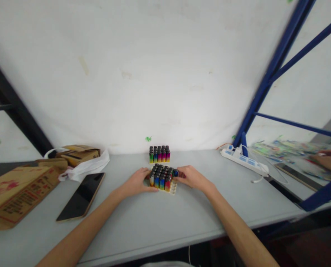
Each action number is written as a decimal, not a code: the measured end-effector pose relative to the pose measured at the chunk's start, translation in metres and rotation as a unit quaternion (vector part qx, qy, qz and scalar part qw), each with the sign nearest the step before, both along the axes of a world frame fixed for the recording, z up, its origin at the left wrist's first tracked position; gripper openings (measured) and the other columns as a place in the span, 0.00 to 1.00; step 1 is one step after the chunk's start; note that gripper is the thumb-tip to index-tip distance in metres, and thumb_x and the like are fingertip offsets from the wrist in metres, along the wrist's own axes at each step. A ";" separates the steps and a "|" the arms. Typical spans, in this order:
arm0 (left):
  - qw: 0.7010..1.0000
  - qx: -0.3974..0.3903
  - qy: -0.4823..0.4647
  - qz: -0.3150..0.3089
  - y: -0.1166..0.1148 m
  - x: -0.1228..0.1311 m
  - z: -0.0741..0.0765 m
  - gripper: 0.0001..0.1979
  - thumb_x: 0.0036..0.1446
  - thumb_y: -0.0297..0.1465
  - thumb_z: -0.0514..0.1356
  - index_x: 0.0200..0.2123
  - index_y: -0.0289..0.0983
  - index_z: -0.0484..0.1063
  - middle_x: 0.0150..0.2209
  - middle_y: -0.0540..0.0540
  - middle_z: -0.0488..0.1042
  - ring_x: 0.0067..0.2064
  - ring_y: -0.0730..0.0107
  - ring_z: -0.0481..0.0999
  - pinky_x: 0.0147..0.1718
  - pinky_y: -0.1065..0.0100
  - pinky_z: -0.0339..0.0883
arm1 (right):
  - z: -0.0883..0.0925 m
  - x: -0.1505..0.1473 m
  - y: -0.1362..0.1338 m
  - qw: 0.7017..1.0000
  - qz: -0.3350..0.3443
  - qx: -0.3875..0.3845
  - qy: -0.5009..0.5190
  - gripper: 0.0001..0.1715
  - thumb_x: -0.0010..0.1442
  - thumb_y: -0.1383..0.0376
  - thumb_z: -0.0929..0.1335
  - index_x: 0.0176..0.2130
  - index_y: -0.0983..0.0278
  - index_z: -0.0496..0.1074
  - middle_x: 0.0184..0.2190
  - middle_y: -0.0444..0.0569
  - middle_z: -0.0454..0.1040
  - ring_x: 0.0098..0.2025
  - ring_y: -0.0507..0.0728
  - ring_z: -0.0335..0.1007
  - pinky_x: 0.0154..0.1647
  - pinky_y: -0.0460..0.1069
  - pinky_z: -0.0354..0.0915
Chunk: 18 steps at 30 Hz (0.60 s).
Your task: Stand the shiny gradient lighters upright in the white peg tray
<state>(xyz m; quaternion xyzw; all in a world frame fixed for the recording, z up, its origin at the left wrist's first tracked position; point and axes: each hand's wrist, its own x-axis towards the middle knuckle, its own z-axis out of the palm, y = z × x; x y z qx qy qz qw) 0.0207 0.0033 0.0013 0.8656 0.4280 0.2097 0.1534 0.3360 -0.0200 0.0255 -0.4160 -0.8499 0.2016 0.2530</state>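
Observation:
A white tray (173,191) of several rainbow-coloured lighters (162,178) with black tops stands in the middle of the grey table (165,218). My left hand (137,182) rests against the tray's left side, fingers curled along it. My right hand (190,176) is at the tray's right side, its fingers pinched on a single lighter (176,173) at the tray's right edge. A second full block of lighters (159,154) stands just behind, near the wall.
A dark phone (82,195) lies left of my left arm. Cardboard boxes (17,191) and a white plastic bag (84,167) sit at far left. A white power strip (245,160) lies at right by a blue frame (265,89). Another person's hand (329,161) works at far right.

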 end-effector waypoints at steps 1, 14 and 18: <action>1.000 0.002 0.000 -0.001 0.000 0.000 0.000 0.33 0.44 0.60 0.73 0.41 0.39 0.81 0.43 0.42 0.82 0.47 0.49 0.79 0.50 0.59 0.73 | 0.002 0.002 -0.001 1.000 0.004 -0.010 0.000 0.22 0.68 0.48 0.71 0.35 0.63 0.79 0.27 0.46 0.77 0.28 0.55 0.68 0.33 0.48 0.60; 1.000 0.015 0.022 -0.003 -0.002 0.001 0.003 0.35 0.48 0.62 0.70 0.44 0.36 0.80 0.43 0.41 0.80 0.47 0.47 0.79 0.50 0.56 0.74 | -0.010 0.048 0.014 0.991 -0.105 -0.008 -0.077 0.14 0.70 0.59 0.69 0.48 0.66 0.77 0.38 0.55 0.81 0.40 0.60 0.75 0.46 0.51 0.67; 0.999 0.025 0.027 0.012 -0.004 0.004 0.002 0.34 0.47 0.62 0.70 0.42 0.38 0.80 0.43 0.41 0.80 0.46 0.48 0.78 0.50 0.57 0.73 | -0.016 0.046 0.016 0.983 -0.133 -0.019 -0.123 0.15 0.67 0.63 0.72 0.51 0.67 0.78 0.41 0.57 0.83 0.44 0.61 0.78 0.46 0.50 0.67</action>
